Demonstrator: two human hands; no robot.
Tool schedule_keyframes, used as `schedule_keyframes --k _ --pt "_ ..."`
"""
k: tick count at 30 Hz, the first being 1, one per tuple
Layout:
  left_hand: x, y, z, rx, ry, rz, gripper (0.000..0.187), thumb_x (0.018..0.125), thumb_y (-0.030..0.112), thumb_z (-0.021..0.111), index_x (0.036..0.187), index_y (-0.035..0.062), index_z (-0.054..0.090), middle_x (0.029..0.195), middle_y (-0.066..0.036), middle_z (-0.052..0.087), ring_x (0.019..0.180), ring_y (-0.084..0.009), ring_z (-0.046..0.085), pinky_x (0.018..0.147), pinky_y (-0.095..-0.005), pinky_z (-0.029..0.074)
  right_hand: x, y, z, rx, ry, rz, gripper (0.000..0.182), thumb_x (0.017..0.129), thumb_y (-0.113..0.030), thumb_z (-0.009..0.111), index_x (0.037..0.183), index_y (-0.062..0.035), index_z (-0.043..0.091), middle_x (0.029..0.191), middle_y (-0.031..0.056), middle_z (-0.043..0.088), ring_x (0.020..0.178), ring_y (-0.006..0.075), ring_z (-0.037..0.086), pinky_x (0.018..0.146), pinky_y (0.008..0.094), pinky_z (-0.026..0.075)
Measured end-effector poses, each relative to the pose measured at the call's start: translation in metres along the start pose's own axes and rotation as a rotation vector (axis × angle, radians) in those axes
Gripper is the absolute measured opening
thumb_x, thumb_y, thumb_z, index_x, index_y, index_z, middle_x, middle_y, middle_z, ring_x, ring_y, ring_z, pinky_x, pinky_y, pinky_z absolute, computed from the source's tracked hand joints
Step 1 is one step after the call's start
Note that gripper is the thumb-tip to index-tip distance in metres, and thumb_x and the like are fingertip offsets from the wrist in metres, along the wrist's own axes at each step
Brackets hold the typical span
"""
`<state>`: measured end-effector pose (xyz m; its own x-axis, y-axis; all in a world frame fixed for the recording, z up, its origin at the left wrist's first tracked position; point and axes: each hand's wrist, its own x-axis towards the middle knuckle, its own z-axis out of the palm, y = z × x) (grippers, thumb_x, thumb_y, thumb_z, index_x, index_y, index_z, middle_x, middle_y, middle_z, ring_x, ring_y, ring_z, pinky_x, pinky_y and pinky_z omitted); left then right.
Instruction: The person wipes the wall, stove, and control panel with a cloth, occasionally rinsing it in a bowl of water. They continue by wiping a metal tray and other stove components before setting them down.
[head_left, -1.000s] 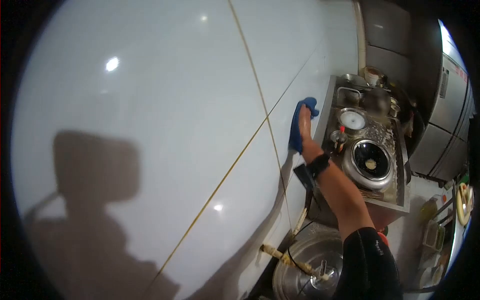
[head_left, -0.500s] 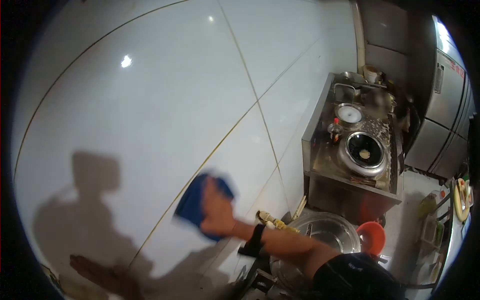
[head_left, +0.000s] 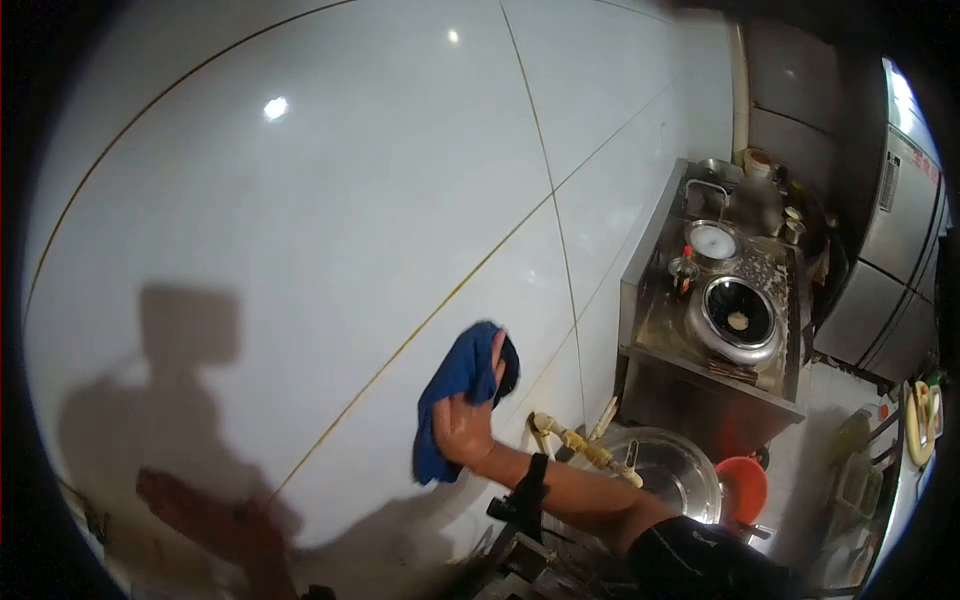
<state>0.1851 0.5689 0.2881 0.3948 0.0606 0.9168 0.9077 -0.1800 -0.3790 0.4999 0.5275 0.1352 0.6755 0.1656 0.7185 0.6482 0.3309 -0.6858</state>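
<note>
A dark blue cloth lies crumpled against the white tiled wall. My right hand grips it, with the fingers partly wrapped in its folds and a dark band around the wrist. At the lower left, my left hand is in shadow, its fingers stretched out and close together, close to the wall and holding nothing. Whether its palm touches the wall cannot be made out.
A steel stove counter on the right bears a wok, a white-filled bowl and a red-capped bottle. Yellowish pipes, a large metal basin and a red basin are below. A steel cabinet stands far right.
My right hand and the blue cloth have shifted right in the view, and the cloth now hangs more upright. The wall and counter have also shifted slightly right. My left hand has barely moved.
</note>
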Motion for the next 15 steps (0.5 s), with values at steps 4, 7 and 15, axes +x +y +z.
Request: schedule_keyframes --k 4,7,15 --pt "0.007 0.009 -0.006 -0.068 0.024 -0.016 0.104 0.091 0.079 0.030 0.157 -0.0011 0.018 0.160 -0.028 0.018 0.148 -0.0470 0.016 0.118 -0.0628 0.013 0.119 0.125 -0.023 -0.049 0.194 0.254 0.034 0.098 -0.023 0.044 0.113 0.0082 0.043 0.116 0.0333 0.042 0.109 0.0467 0.040 0.098 0.0518 0.030" --pt "0.001 -0.016 0.002 -0.006 0.061 0.175 0.106 0.090 0.080 0.030 0.157 -0.0012 0.018 0.160 -0.028 0.018 0.148 -0.0470 0.017 0.118 -0.0625 0.012 0.188 0.223 -0.052 -0.219 0.345 0.136 0.037 0.105 -0.022 0.038 0.101 0.0110 0.054 0.103 0.0325 0.057 0.096 0.0489 0.052 0.092 0.0524 0.040" --pt "0.015 0.023 -0.025 -0.235 -0.046 -0.014 0.109 0.088 0.083 0.029 0.157 -0.0013 0.018 0.160 -0.029 0.017 0.148 -0.0485 0.015 0.118 -0.0632 0.008 0.058 0.044 -0.008 -0.267 0.045 -0.227 0.063 0.092 -0.016 0.046 0.147 0.0116 0.032 0.155 0.0341 0.026 0.143 0.0520 0.025 0.120 0.0562 0.017"
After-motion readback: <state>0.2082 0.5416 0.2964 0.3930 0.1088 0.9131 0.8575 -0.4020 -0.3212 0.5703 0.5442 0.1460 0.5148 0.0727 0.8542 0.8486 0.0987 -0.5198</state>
